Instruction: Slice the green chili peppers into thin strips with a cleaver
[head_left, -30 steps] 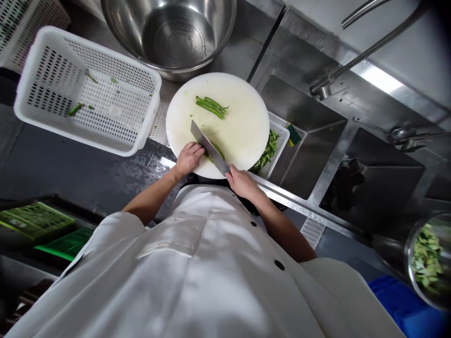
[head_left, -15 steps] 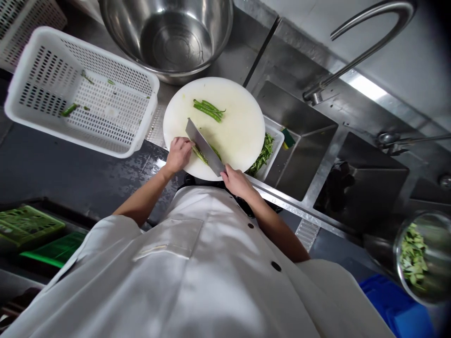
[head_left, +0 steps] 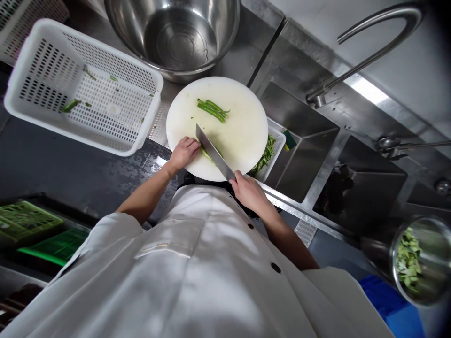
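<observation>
A round white cutting board (head_left: 243,122) lies in front of me. My right hand (head_left: 245,188) grips the handle of a cleaver (head_left: 215,152), whose blade slants over the board's near part. Beside the blade, my left hand (head_left: 185,152) has its fingers curled on a green pepper piece (head_left: 207,155) at the board's near left. More of the green vegetable shows just past the blade, partly hidden by it. Farther back on the board rests a small bunch of whole green peppers (head_left: 213,110).
To the left stands a white basket (head_left: 105,105) with a few green scraps; behind is a steel bowl (head_left: 179,42). Right of the board, a white tray (head_left: 279,149) holds cut green pieces beside the sink (head_left: 299,164). A faucet (head_left: 366,61) arches above.
The cleaver and my right hand have shifted slightly right and toward me, and the blade looks narrower. My left hand has moved a little right. The whole view has shifted slightly.
</observation>
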Demonstrator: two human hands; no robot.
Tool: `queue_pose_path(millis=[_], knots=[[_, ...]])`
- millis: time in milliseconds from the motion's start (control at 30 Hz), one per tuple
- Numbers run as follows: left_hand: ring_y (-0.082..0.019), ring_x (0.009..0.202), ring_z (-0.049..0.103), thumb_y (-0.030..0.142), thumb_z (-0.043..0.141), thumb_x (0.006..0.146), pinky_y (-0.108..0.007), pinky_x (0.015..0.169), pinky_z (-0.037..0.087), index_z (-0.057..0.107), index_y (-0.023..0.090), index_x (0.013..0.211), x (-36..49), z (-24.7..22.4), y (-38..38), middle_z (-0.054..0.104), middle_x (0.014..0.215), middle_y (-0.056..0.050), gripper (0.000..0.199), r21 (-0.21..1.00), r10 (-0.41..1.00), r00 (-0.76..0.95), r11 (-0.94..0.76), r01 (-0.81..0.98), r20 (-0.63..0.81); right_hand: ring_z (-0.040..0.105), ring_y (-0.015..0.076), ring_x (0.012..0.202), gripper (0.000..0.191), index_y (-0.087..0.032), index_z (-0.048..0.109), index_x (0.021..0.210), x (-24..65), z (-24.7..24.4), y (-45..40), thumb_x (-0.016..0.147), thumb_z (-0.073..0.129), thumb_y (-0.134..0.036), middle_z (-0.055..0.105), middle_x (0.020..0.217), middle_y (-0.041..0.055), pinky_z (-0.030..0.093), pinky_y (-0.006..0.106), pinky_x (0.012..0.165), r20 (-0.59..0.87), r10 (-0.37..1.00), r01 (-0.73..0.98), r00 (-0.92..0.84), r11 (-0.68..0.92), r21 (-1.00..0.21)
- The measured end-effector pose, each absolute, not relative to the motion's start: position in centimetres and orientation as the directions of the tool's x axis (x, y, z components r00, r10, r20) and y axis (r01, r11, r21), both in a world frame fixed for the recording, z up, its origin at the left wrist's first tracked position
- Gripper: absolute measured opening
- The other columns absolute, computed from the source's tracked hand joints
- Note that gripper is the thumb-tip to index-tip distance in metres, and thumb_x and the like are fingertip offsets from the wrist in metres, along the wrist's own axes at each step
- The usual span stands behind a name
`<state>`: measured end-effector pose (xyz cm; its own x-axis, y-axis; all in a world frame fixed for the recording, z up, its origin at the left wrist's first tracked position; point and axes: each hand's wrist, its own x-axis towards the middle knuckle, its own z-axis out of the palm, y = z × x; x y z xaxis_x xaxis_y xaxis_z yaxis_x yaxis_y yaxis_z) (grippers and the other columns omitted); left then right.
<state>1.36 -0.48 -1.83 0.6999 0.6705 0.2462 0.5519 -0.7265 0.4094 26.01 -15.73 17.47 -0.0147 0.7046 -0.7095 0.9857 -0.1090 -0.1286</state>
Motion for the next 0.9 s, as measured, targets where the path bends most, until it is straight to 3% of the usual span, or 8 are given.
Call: queue_pose_path(millis=[167,567,900], knots=[[-0.03,0.106,0.059,0.029,0.048,0.105,-0.049,0.096,0.052,0.067,0.017,0.123,2.0,-1.0,-0.3,0.068,0.119,-0.016,0.029,0.42,0.646,0.737,-0.736,0.532,0.199,0.073,0.0291,0.098,0.034,-0.018,0.049,0.139,26.0,17.1,-16.3,0.116,0.034,-0.038,0.076,0.107,0.0149,0.04,0.031,0.073,-0.722,0.691,0.979,0.044,-0.174,-0.107],[-0.024,0.095,0.062,0.03,0.033,0.111,-0.042,0.092,0.056,0.071,0.023,0.111,2.5,-1.8,0.9,0.07,0.106,-0.01,0.038,0.48,0.636,0.727,-0.738,0.474,0.259,0.072,0.0295,0.095,0.031,-0.019,0.053,0.134,27.1,18.2,-16.6,0.115,0.036,-0.038,0.076,0.103,0.0146,0.04,0.032,0.073,-0.738,0.674,0.979,0.019,-0.163,-0.123],[-0.023,0.097,0.066,0.03,0.036,0.111,-0.042,0.09,0.058,0.071,0.021,0.107,1.9,-1.3,0.9,0.072,0.105,-0.01,0.036,0.538,0.641,0.717,-0.72,0.439,0.273,0.07,0.0314,0.104,0.04,-0.015,0.05,0.143,26.5,13.0,-13.7,0.114,0.034,-0.037,0.076,0.112,0.0169,0.042,0.032,0.077,-0.639,0.768,0.939,-0.039,-0.19,-0.285]])
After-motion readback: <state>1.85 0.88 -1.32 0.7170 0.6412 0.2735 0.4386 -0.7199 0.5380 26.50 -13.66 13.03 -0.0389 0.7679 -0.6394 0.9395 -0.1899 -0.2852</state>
